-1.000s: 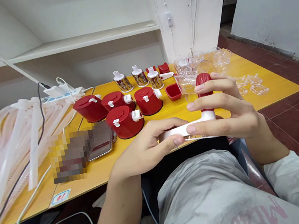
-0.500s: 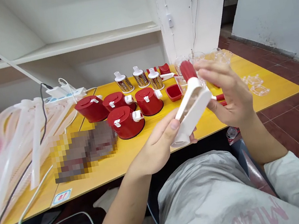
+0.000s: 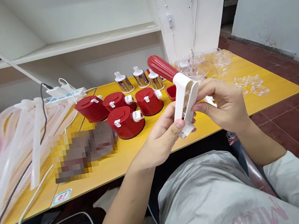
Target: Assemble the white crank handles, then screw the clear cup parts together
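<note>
A white crank handle [image 3: 180, 96] with a ribbed red grip [image 3: 162, 67] is held above the table's front edge, its grip pointing up and to the left. My left hand [image 3: 161, 138] is closed around the lower end of the white arm, thumb on the near side. From the right, my right hand [image 3: 223, 103] pinches the side of the same arm between thumb and fingers. The arm's open hollow side faces me. Beyond it stand red grater bases [image 3: 126, 123] with white fittings and several metal grater drums [image 3: 140, 78] with white stems.
Clear plastic parts [image 3: 197, 65] lie at the table's back right, with smaller clear pieces [image 3: 260, 89] closer to the right edge. Translucent tubing [image 3: 22, 130], a power strip [image 3: 68, 94] and cables occupy the left. A pixelated dark patch [image 3: 86, 150] lies nearer me.
The crank handle has turned so its red grip now leans up-left. My right hand has moved down from beside the grip and taken hold of the white arm.
</note>
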Demonstrator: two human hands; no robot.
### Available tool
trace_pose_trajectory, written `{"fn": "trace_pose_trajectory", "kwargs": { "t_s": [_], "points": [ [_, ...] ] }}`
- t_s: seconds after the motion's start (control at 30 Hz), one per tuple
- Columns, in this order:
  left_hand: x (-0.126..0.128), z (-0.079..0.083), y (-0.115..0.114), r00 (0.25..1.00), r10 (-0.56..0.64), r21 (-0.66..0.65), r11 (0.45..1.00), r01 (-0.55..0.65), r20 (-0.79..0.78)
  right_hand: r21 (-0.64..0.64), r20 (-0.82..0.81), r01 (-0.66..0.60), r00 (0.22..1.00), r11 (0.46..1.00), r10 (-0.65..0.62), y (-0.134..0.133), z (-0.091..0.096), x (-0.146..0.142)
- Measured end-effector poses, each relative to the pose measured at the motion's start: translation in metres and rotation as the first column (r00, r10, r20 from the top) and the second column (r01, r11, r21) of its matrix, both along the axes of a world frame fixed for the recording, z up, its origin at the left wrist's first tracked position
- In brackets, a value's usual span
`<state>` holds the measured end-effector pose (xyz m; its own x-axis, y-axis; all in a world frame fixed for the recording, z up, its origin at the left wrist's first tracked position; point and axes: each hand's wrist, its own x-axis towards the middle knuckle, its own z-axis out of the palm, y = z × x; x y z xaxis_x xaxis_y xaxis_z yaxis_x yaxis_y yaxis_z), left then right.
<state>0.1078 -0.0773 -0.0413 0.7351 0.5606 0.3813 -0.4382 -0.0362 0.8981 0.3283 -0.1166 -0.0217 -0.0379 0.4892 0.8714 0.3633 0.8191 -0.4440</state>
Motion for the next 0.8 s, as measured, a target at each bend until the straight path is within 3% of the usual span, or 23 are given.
{"fn": "trace_pose_trajectory", "kwargs": {
  "t_s": [0.2, 0.3, 0.43, 0.57, 0.67, 0.8],
  "points": [
    [0.0, 0.005, -0.003, 0.999, -0.043, -0.141, 0.989, 0.042, -0.009, 0.12, 0.051, 0.051, 0.997, 0.991, -0.057, -0.002, 0.001, -0.003],
    [0.0, 0.007, -0.006, 1.0, -0.027, -0.206, 0.978, 0.023, -0.017, 0.026, 0.042, 0.082, 0.996, 0.996, -0.083, -0.004, 0.001, -0.005],
    [0.001, 0.006, -0.009, 1.0, -0.019, -0.264, 0.964, 0.015, -0.013, -0.144, -0.02, 0.029, 0.999, 0.989, -0.032, -0.003, -0.002, -0.006],
    [0.003, 0.006, -0.009, 1.0, 0.019, -0.319, 0.947, -0.024, -0.02, -0.196, -0.083, -0.026, 0.996, 0.98, 0.01, -0.001, -0.007, -0.007],
    [0.003, 0.009, -0.009, 0.997, 0.074, -0.33, 0.941, -0.075, -0.018, -0.173, -0.004, 0.004, 1.0, 0.985, -0.005, -0.002, -0.007, -0.008],
    [0.004, 0.011, -0.01, 0.983, 0.183, -0.355, 0.919, -0.172, -0.002, -0.002, 0.25, -0.001, 0.968, 1.0, 0.002, -0.006, -0.003, -0.009]
  ]
}}
